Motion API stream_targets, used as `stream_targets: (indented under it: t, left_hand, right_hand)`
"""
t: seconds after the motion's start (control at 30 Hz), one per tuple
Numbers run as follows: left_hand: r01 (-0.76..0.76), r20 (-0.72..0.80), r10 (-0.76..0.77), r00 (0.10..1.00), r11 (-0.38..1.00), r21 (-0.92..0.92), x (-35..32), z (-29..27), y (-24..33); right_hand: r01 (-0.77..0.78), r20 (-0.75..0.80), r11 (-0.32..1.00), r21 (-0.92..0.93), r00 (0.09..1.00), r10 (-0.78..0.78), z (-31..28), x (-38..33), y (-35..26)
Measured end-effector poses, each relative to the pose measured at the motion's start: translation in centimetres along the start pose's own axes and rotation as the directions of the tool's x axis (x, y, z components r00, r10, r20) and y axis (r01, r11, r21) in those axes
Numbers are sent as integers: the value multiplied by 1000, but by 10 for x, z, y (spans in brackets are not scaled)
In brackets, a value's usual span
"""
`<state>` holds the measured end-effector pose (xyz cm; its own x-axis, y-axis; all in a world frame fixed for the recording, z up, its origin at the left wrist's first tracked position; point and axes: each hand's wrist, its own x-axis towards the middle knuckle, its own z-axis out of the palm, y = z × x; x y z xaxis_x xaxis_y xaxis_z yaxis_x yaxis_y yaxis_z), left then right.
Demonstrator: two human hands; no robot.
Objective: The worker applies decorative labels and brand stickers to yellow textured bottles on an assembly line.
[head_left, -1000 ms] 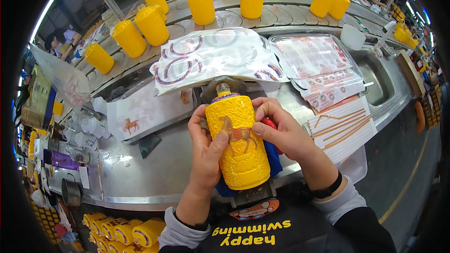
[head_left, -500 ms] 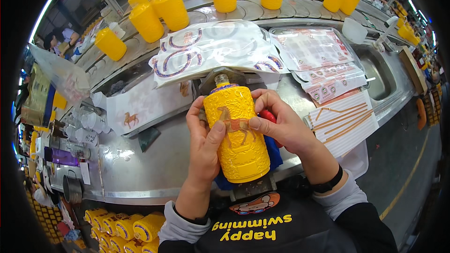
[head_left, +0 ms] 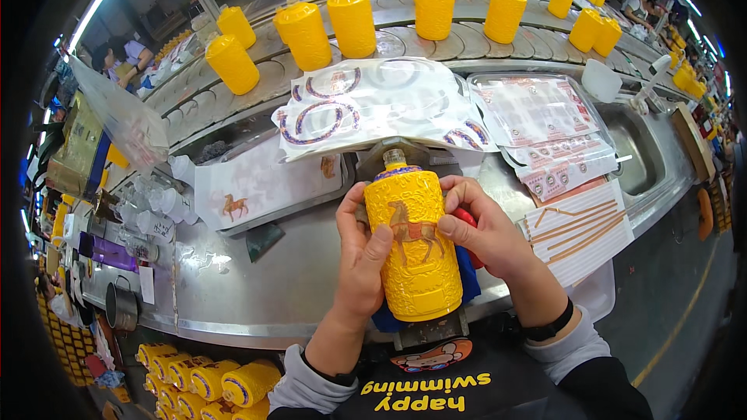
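1. At frame centre, an embossed yellow bottle (head_left: 416, 249), glossy and cylindrical, bears a brown horse label and a blue-banded neck.
2. The left hand (head_left: 359, 264) grips its side; the right hand (head_left: 482, 232) presses fingertips on the label.
3. Above, plastic sheets of ring stickers (head_left: 373, 105) lie on the steel counter (head_left: 226, 280); more yellow bottles (head_left: 354, 19) ride the conveyor at the top of the frame.

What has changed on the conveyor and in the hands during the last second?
The yellow bottles on the curved conveyor have travelled toward the right. The horse sticker on the held yellow bottle now shows uncovered, with the right hand pressing its edge. As before, the left hand and the right hand grip this bottle over the steel table, and the sticker sheets lie in place.
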<state>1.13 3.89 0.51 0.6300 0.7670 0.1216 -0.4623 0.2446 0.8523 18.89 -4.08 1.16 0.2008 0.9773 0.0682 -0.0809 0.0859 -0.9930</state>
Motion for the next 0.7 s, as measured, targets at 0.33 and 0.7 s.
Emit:
stream_targets:
  t: [0.33, 0.7]
  left_hand:
    - [17, -5, -17, 1000, 999, -38, 0, 4, 3]
    - [-26, -21, 26, 999, 1000, 10, 0, 0, -6]
  right_hand:
    - [22, -11, 1000, -3, 1000, -22, 1, 2, 0]
    - [-62, -4, 997, 48, 998, 62, -1, 1, -4]
